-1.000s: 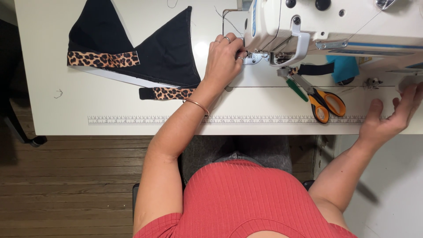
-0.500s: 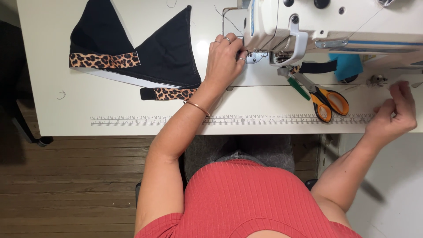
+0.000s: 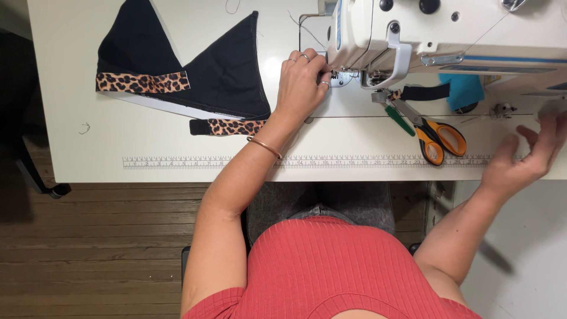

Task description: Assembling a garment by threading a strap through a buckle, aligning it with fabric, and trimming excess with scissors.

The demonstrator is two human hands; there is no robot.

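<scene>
Hands: left hand [image 3: 302, 82] is curling its fingers at the needle area of the white sewing machine [image 3: 449, 35], upper centre; what it is pinching cannot be told. Right hand [image 3: 525, 156] is hovering released at right edge. Black fabric [image 3: 227, 82] with leopard-print band [image 3: 227, 126] is lying unsewn left of the needle. Orange-handled scissors [image 3: 434, 134] are resting on the bench [image 3: 88, 153], right of centre.

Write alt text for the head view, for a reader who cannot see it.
Seen from above, a person's left hand rests at the needle of a white sewing machine, while the right hand hovers open at the table edge. Black fabric with leopard trim lies to the left; orange scissors lie right of the needle.
</scene>
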